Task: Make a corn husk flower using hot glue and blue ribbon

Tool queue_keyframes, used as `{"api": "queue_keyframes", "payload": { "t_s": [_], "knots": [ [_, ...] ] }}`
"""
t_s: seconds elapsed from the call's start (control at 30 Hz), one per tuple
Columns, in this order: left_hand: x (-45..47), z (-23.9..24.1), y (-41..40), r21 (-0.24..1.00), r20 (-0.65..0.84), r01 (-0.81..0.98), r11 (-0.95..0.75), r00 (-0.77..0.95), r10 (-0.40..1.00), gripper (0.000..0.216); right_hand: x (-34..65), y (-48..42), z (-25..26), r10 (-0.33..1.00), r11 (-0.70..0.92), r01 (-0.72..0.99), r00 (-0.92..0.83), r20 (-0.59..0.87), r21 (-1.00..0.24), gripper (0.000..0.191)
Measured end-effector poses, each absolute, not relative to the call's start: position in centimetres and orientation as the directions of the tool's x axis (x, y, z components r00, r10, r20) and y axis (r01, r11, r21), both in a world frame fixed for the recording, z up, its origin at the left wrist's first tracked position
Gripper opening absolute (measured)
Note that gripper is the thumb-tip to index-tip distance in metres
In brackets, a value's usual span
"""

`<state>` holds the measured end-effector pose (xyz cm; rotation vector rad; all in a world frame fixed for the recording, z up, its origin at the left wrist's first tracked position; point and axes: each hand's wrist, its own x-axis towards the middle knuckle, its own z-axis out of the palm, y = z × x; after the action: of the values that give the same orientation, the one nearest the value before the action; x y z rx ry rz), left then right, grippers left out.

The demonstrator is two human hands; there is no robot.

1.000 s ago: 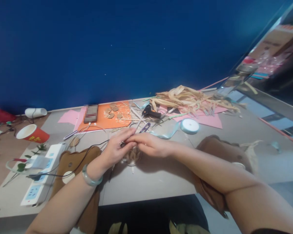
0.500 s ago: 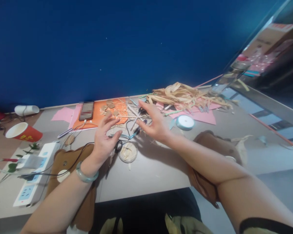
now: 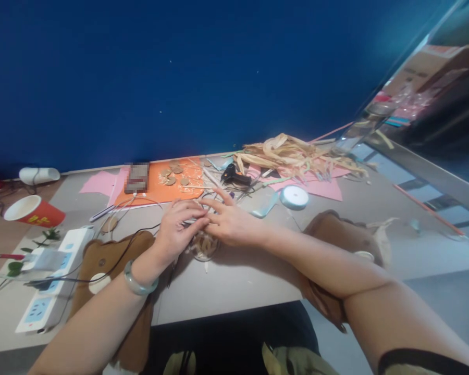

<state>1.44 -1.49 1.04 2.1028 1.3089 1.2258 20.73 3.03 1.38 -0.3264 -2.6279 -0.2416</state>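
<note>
My left hand [image 3: 177,229] and my right hand [image 3: 229,225] meet fingertip to fingertip over a small round disc [image 3: 203,246] covered with pale straw pieces. The left fingers are curled down at the disc's edge; whatever they pinch is hidden. A pale green bangle [image 3: 137,279] sits on that wrist. The right fingers lie stretched out and slightly spread, the forefinger pointing towards the orange sheet [image 3: 156,188]. A black cable [image 3: 140,232] runs under the left hand.
On the grey table, a black glue gun [image 3: 236,177], a light blue ribbon roll [image 3: 294,197] and a heap of dried straw [image 3: 293,153] lie behind the hands. A power strip [image 3: 50,284], a red paper cup [image 3: 33,212] and a brown pouch [image 3: 109,258] are at left, a brown bag [image 3: 336,234] at right.
Half a second ago both hands were spread apart, the right reaching back towards the glue gun. They have come together again over the straw disc.
</note>
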Motion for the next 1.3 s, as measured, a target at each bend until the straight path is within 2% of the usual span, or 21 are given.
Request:
{"api": "queue_keyframes", "payload": {
  "t_s": [0.1, 0.17, 0.27, 0.33, 0.4, 0.5, 0.7, 0.87, 1.0, 1.13, 1.2, 1.3],
  "knots": [
    [1.3, 1.2, -1.5, 0.701, 0.485, 0.562, -0.438, 0.074, 0.871, 0.019, 21.5, 4.0, 2.1, 0.375, 0.911, 0.398, -0.682, 0.628, -0.112, 0.019],
    [1.2, 1.2, -1.2, 0.767, 0.436, 0.530, -0.362, -0.017, 0.900, 0.019, 22.1, 5.0, 2.4, 0.514, 0.832, 0.507, -0.551, 0.657, -0.226, 0.017],
    [1.0, 1.1, -0.7, 0.812, 0.398, 0.497, -0.305, -0.090, 0.913, 0.013, 22.6, 6.1, 2.2, 0.631, 0.770, 0.559, -0.598, 0.494, -0.307, 0.012],
    [0.9, 1.0, -0.4, 0.786, 0.429, 0.532, -0.316, -0.102, 0.897, 0.010, 22.6, 6.6, 1.7, 0.661, 0.750, 0.597, -0.663, 0.352, -0.284, 0.013],
    [0.8, 0.9, -0.3, 0.774, 0.379, 0.569, -0.276, -0.067, 0.923, 0.014, 22.5, 6.9, 1.0, 0.675, 0.737, 0.642, -0.694, 0.248, -0.209, 0.015],
    [0.8, 0.7, -0.3, 0.755, 0.191, 0.627, -0.194, 0.074, 0.979, 0.028, 22.5, 7.3, 0.4, 0.636, 0.771, 0.616, -0.756, 0.153, -0.164, 0.014],
    [0.7, 0.6, -0.8, 0.527, 0.070, 0.796, -0.297, 0.308, 0.949, 0.036, 21.8, 6.4, 0.6, 0.414, 0.892, 0.365, -0.896, 0.159, -0.267, 0.012],
    [0.3, -0.1, -0.7, 0.446, 0.005, 0.825, -0.347, 0.386, 0.923, 0.038, 20.6, 4.4, -0.1, 0.294, 0.904, 0.245, -0.951, 0.094, -0.350, 0.016],
    [0.2, -0.3, -0.7, 0.433, 0.027, 0.829, -0.355, 0.381, 0.924, 0.038, 19.9, 3.7, -0.6, 0.323, 0.900, 0.280, -0.943, 0.081, -0.333, 0.016],
    [0.3, -0.1, -0.8, 0.434, 0.091, 0.848, -0.304, 0.294, 0.951, 0.038, 20.5, 4.6, 0.0, 0.326, 0.849, 0.243, -0.940, 0.104, -0.470, 0.011],
    [0.3, 0.1, -0.7, 0.459, 0.128, 0.853, -0.249, 0.214, 0.968, 0.037, 21.0, 5.6, 0.3, 0.404, 0.809, 0.276, -0.903, 0.149, -0.519, 0.012],
    [0.2, 0.3, -0.4, 0.472, 0.163, 0.861, -0.186, 0.122, 0.979, 0.033, 21.5, 7.2, 0.3, 0.591, 0.767, 0.440, -0.767, 0.249, -0.467, 0.015]
  ]
}}
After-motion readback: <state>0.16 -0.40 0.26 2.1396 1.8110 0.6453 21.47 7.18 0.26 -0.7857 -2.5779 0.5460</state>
